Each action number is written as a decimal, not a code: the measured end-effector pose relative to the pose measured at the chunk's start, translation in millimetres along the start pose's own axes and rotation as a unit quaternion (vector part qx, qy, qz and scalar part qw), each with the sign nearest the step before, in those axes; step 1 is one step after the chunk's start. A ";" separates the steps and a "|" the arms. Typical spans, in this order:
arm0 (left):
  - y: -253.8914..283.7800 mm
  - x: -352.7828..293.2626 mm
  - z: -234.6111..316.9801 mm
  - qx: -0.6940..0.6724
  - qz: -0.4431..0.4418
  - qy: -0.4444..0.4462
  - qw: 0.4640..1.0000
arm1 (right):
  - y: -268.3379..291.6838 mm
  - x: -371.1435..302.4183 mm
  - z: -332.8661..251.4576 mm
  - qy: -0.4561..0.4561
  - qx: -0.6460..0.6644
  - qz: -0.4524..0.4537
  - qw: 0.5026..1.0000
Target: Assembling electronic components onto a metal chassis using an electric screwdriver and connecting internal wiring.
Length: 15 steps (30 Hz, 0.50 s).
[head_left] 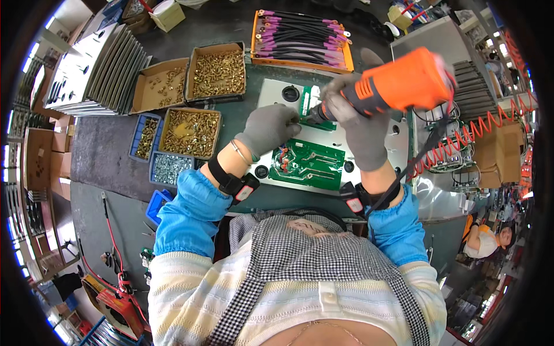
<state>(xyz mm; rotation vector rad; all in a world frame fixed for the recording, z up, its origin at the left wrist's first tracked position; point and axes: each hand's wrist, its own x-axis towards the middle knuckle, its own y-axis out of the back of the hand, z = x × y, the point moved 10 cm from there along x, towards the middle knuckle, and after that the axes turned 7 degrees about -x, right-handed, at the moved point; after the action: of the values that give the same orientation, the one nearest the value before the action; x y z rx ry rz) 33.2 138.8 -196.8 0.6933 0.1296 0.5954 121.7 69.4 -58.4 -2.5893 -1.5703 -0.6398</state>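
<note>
My right hand point(365, 130), in a grey glove, is wrapped round an orange and black power screwdriver point(398, 83). Its dark tip points left, over a green circuit board point(306, 104) that the tool and hands partly cover. Beside the tip is my left hand point(268, 132), also gloved, its fingertips drawn together; whatever they pinch is too small to make out. Both hands are above a pale metal plate point(271, 92) with round black fittings. Nearer to me on that plate lies a second green circuit board point(309, 165) with metal strips and small parts.
Cardboard boxes of brass-coloured screws point(218, 72) stand at the left, with a blue bin of silver hardware point(171, 168). Black cables with purple ends fill an orange tray point(350, 57) at the back. Metal panels point(98, 72) stack far left. A red coiled hose point(461, 138) hangs right.
</note>
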 end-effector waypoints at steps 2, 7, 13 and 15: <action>4.1 -0.2 -4.8 -0.032 0.009 0.019 0.999 | 1.3 9.5 10.8 -0.026 0.065 0.032 0.997; 9.9 -7.3 -44.9 -0.659 0.035 0.162 0.734 | -3.2 26.3 48.7 -0.093 -0.106 -0.016 0.990; 26.2 -16.8 8.6 -0.018 0.058 -0.154 0.986 | -12.0 28.6 26.3 0.066 0.024 -0.075 0.995; 19.5 -12.1 -2.1 -0.038 0.038 -0.093 0.994 | -1.2 25.9 11.6 0.079 -0.016 -0.034 0.996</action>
<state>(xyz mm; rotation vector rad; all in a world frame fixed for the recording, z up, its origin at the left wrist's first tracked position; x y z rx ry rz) 13.3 145.2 -187.0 0.6775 -0.0925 0.6033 134.9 94.6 -59.7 -2.4460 -1.6162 -0.8590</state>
